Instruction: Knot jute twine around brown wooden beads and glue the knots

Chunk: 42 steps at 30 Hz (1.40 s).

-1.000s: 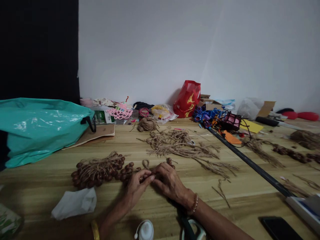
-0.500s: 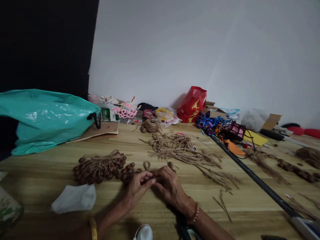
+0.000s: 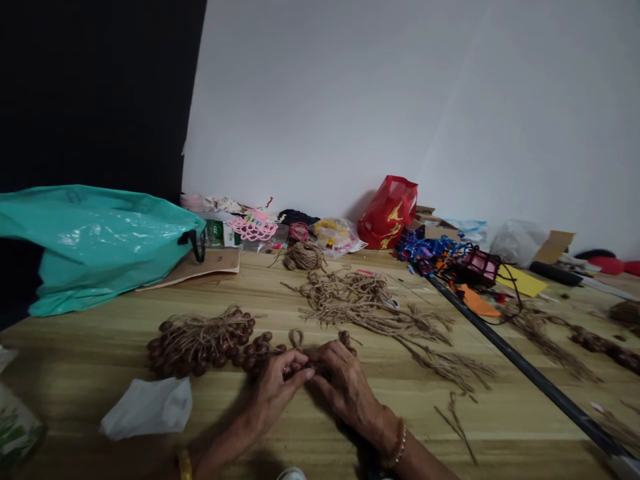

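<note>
My left hand (image 3: 281,381) and my right hand (image 3: 345,383) meet over the table, fingertips pinched close together on a piece of brown twine. A small twine loop (image 3: 296,338) rises just beyond the fingertips. Dark brown beads (image 3: 347,340) show past my right knuckles. What exactly lies between the fingertips is hidden by the fingers. To the left, near my left hand, lies a bundle of twine strung with round brown beads (image 3: 207,340); some of its beads reach up to that hand.
A tangled heap of knotted twine (image 3: 350,293) and a twine ball (image 3: 304,256) lie ahead. White tissue (image 3: 147,407) sits left. A teal bag (image 3: 110,247), a red bag (image 3: 389,213) and craft pieces line the back. A black bar (image 3: 520,360) crosses the right side.
The view has shifted slightly, so the table items sit a little lower and those on the right farther right. Both hands keep their pinch, with only slight finger movement.
</note>
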Available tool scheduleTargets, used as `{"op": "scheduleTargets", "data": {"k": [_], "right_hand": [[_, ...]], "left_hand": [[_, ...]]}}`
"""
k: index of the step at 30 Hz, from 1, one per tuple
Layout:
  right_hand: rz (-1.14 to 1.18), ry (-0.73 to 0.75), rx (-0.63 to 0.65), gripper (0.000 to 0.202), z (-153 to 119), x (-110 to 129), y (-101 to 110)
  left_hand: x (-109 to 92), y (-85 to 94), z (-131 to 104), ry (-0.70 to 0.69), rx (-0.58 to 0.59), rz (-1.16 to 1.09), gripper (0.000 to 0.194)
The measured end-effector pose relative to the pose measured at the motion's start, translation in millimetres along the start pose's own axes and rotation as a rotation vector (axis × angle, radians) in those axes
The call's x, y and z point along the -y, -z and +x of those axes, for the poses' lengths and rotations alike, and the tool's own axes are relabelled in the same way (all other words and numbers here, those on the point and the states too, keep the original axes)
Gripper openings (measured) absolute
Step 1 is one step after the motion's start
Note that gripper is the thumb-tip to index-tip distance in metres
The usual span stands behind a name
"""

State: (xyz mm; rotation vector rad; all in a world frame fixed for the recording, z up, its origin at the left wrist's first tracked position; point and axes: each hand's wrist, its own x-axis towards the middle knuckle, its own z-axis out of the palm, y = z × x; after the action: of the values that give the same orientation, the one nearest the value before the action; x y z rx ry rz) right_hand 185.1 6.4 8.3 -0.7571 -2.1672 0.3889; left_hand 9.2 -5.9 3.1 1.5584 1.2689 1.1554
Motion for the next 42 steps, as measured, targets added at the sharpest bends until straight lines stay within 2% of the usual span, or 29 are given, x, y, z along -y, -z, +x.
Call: {"op": "scheduleTargets", "data": {"k": [13,25,32,42], "right_hand": [[-0.033,0.009,0.035,0.007,0,2,0],[0.030,-0.007,-0.024,0.011,0,0,-2],[0.034,-0.033,0.008,0.010,-1,-2,-3],[0.007,-0.061,0.038,0.008,-1,1,0]], "left_hand": [[-4,1.2,0,-0.010,0.033,0.020,0.023],[-11,0.0,-2,0.064,0.009,-0.042,0.025],[-6,-0.9,-1,0.063,-0.019,-0.032,0.025],[-6,-3.2,1,0.095,-0.019,-0.062,0.038]]}}
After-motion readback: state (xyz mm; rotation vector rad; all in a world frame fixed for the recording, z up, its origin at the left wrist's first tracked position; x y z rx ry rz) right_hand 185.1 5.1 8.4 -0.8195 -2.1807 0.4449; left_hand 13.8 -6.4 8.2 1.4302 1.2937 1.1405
